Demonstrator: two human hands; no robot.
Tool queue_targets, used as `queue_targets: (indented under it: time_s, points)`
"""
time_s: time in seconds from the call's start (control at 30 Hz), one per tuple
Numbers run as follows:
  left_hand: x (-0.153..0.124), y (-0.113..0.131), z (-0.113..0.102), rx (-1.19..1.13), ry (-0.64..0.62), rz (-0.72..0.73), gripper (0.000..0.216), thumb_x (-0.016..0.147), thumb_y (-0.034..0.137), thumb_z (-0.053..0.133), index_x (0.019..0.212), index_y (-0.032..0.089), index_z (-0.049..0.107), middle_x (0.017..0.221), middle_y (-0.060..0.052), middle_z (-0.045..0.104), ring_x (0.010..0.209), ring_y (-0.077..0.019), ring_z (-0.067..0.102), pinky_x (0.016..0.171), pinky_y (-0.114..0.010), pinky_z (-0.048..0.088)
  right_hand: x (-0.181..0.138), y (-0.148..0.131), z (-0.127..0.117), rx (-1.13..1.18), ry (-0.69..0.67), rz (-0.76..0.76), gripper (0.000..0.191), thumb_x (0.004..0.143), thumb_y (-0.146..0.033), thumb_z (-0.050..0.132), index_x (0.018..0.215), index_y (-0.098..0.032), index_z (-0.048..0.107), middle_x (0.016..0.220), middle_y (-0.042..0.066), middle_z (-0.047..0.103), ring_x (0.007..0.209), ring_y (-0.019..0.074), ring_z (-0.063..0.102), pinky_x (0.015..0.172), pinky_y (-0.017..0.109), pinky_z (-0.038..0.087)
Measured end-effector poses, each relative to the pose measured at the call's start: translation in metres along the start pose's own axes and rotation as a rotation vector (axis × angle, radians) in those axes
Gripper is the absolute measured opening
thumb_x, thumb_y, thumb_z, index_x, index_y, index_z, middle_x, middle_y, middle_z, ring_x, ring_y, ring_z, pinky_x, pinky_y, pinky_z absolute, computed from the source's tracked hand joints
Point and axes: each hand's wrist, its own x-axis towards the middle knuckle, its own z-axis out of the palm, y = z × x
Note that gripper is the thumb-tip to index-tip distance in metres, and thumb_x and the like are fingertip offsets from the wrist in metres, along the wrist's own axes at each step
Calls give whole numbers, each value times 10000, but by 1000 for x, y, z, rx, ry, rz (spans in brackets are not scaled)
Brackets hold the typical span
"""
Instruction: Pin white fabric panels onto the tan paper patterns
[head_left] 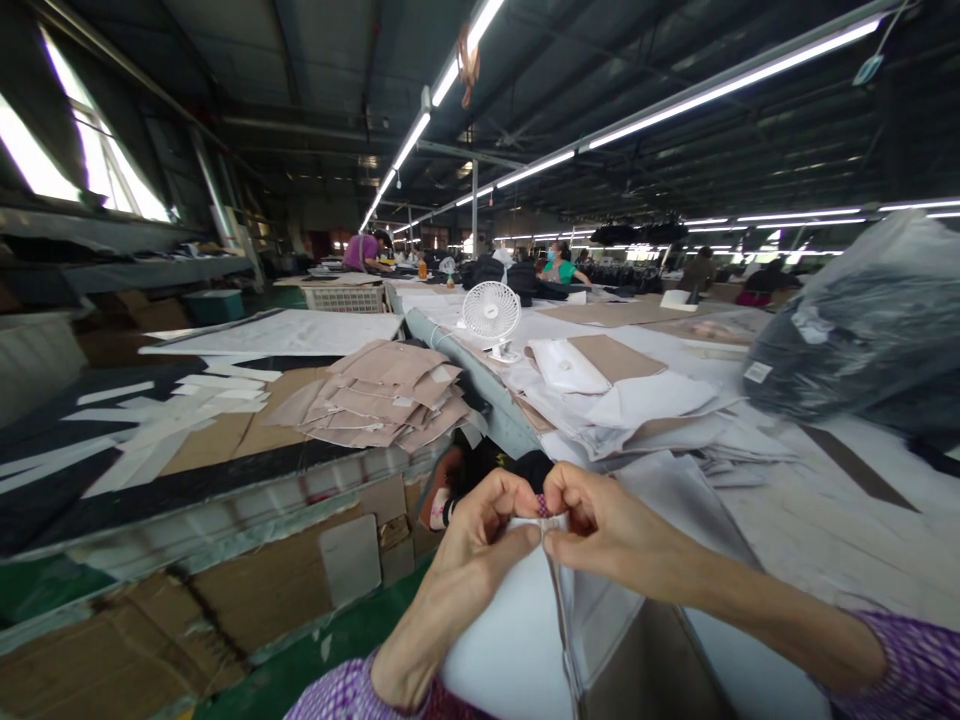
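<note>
Close up, two bare hands meet at the top edge of a white fabric piece (510, 630), held up just in front of the person, by the near edge of the long tabletop (825, 540) on the right. The left hand (484, 520) is curled, thumb and forefinger pressed together on the fabric's edge. The right hand (600, 525) mirrors it, pinching the same edge, so the fingertips of both hands touch. Between them sits a tiny purple-patterned bit (541, 505), too small to identify. A seam line runs down the fabric below the right hand.

This looks like fine fingertip work. It would likely go best with both pinches kept close together, the edge held taut and level, and the rest of the fabric left hanging free so its weight does not drag the edge.

Just behind the hands lies a black cloth (525, 465). Farther along the tabletop are layered white and tan cut pieces (637, 400) and a small white fan (491, 315); near its right edge sits a dark bundle in clear plastic (862, 330). A neighbouring tabletop to the left carries a heap of tan pieces (375, 395).
</note>
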Motion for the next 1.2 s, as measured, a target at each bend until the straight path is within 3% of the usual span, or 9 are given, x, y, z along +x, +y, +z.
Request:
queue_targets:
  time_s: [0.2, 0.33, 0.47, 0.7, 0.77, 0.87, 0.93, 1.07, 1.2]
  points:
    - [3, -3, -3, -9, 4, 38, 322, 761, 392, 732, 902, 178, 536, 722, 23, 559, 583, -77, 475, 532, -194, 328, 0, 4, 3, -87, 71, -33, 202, 685, -125, 598, 783, -198, 437, 562, -88, 435, 484, 54, 384, 431, 179, 261]
    - [4, -3, -4, -79, -36, 52, 308, 735, 335, 764, 869, 176, 536, 735, 13, 598, 660, -113, 555, 624, -224, 392, 2, -1, -13, 250, -193, 68, 297, 709, -257, 685, 861, -180, 442, 672, -47, 563, 559, 85, 571, 515, 196, 440]
    - [3, -1, -2, -28, 60, 101, 247, 759, 302, 743, 822, 175, 542, 756, 23, 578, 662, -91, 503, 613, -204, 365, 3, -11, -34, 443, -364, 101, 437, 783, -419, 668, 1078, -189, 442, 1114, 93, 613, 666, 146, 692, 453, 207, 497]
    - [0, -3, -4, 220, 180, 190, 215, 804, 334, 690, 842, 183, 543, 760, 16, 529, 717, -117, 478, 645, -222, 361, -13, -30, -41, 137, -79, 36, 271, 868, -398, 570, 1024, -178, 542, 1025, 76, 705, 264, -22, 322, 302, 193, 237]
    - [-1, -1, -3, 246, 215, 205, 225, 791, 348, 698, 824, 184, 547, 750, 12, 536, 712, -125, 483, 638, -227, 368, -17, -35, -37, 17, 43, -18, 257, 847, -386, 590, 1007, -187, 566, 1012, 68, 703, 351, 23, 442, 369, 207, 322]
    - [-2, 4, 4, 261, 208, 220, 229, 778, 353, 707, 810, 186, 555, 761, 2, 558, 735, -137, 514, 651, -232, 393, -16, -35, -28, -315, 161, -196, 337, 700, -321, 752, 983, -203, 611, 1017, 59, 677, 849, 194, 626, 719, 303, 478]
    - [-2, 6, 8, 267, 186, 220, 221, 784, 349, 703, 803, 186, 557, 780, -6, 580, 767, -145, 539, 671, -234, 414, -13, -29, -24, -446, 84, -268, 420, 640, -314, 810, 999, -211, 619, 1024, 54, 663, 1047, 261, 555, 883, 375, 424]
    - [-7, 4, 5, 226, 130, 181, 230, 784, 367, 707, 793, 198, 551, 753, 7, 616, 702, -126, 549, 625, -214, 433, -7, -18, -26, -399, -90, -314, 353, 751, -233, 724, 1074, -199, 584, 1091, 50, 653, 1028, 217, 586, 883, 325, 413]
    - [-13, -8, -8, 277, 300, 185, 299, 697, 421, 770, 833, 237, 577, 768, 15, 645, 724, -158, 606, 619, -226, 486, -10, -24, -30, -458, -203, -325, 466, 757, -366, 720, 1150, -190, 543, 1107, 59, 661, 969, 202, 632, 788, 260, 453]
